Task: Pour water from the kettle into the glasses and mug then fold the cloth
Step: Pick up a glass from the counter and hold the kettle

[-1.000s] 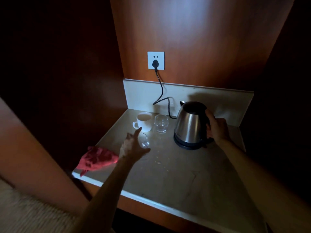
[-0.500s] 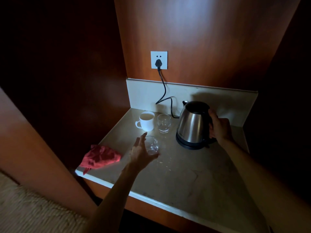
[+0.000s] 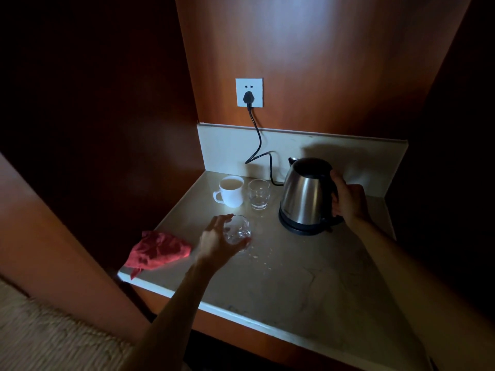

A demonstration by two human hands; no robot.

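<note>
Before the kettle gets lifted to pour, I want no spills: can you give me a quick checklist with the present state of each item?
1. Right hand grips the handle of the stainless-steel kettle: ok.
2. Kettle sits upright on its black base: ok.
3. Left hand holds the near clear glass tumbler steady: ok.
4. Black power cord clear of the pouring path: ok, it runs behind the far clear glass.
5. White ceramic mug needs water: cannot tell, though something pale seems to be in it.
6. Crumpled red cloth away from the glasses: ok, at the counter's left edge.
</note>
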